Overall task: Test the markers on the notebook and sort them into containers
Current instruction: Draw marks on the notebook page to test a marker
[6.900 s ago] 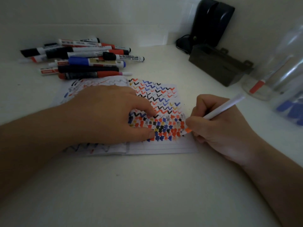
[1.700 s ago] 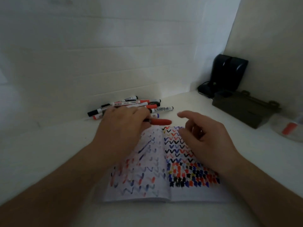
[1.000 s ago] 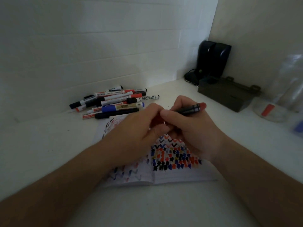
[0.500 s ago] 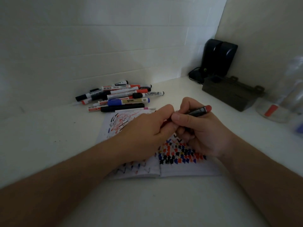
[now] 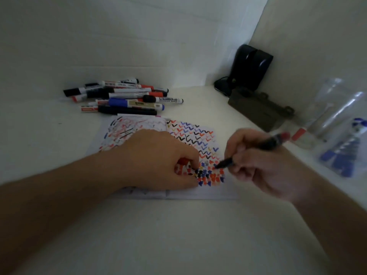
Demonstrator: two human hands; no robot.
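On the white table (image 5: 178, 235), the open notebook (image 5: 190, 135) lay flat, both pages covered with red, blue and black check marks and blots. Your left hand (image 5: 158, 161) rested on the notebook across the fold, fingers curled down toward the page; a bit of red showed under them, can't tell if it was a cap or ink, and can't tell whether that hand pinched anything. Your right hand (image 5: 264, 165) gripped a black marker (image 5: 258, 149) with a red back end, fingers curled round the barrel, tip down at or just above the blot patch on the right page; blur hid whether tip met paper. Behind the notebook, near the wall, sat the marker pile (image 5: 123, 98): black, red and blue ones lying roughly parallel, the nearest just beside the notebook's far edge. At the right edge stood clear containers (image 5: 327, 120), blurred; 1 held a red-tipped marker (image 5: 298, 133), another held blue markers (image 5: 341, 161). Near the corner sat a dark box (image 5: 258, 110), and behind it, a black device (image 5: 250, 68) with a cable.
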